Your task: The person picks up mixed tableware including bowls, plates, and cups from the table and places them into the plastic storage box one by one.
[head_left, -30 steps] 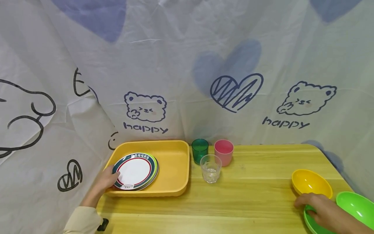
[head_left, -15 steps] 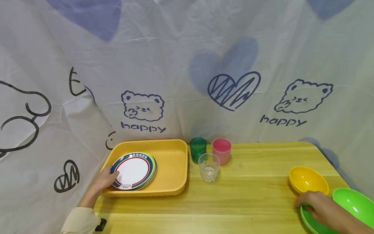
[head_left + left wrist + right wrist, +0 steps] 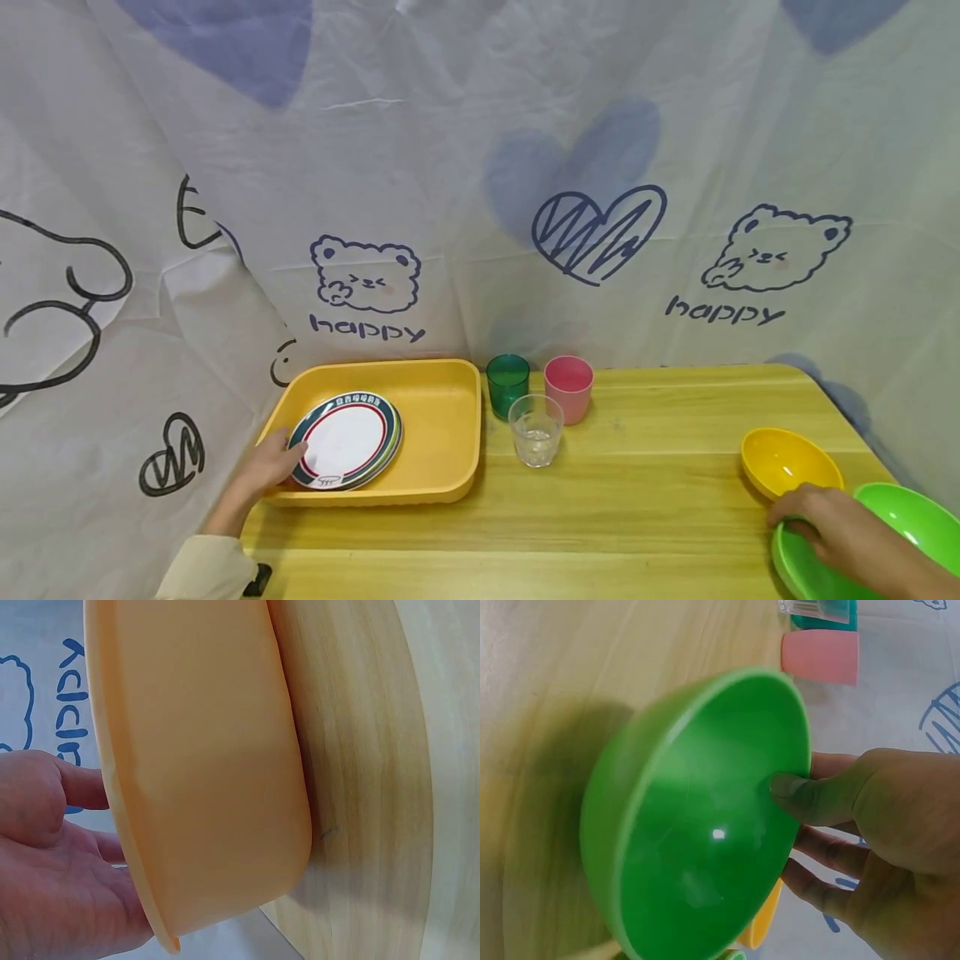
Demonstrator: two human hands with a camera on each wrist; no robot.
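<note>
In the head view, my left hand [image 3: 266, 462] reaches over the near left corner of a yellow tray [image 3: 442, 433]. Its thumb lies over the edge of the top plate in a stack of plates [image 3: 345, 442] with a dark green and red rim. From the left wrist view, the fingertips vanish behind the tray's rim [image 3: 131, 832]. At the right, my right hand [image 3: 832, 521] pinches the rim of a green bowl [image 3: 712, 810], thumb inside and fingers outside. That bowl looks tilted in the right wrist view. A yellow bowl [image 3: 791, 462] and another green bowl [image 3: 911, 521] are close by.
A dark green cup [image 3: 508, 387], a pink cup [image 3: 570, 390] and a clear cup [image 3: 536, 432] stand together right of the tray. Behind the wooden table [image 3: 637, 508] hangs a white printed cloth [image 3: 480, 208], which also covers the left side.
The view has shifted slightly. My left hand has drawn a little off the plates' edge, and their printed rim has turned slightly. My right hand keeps its grip on the green bowl.
</note>
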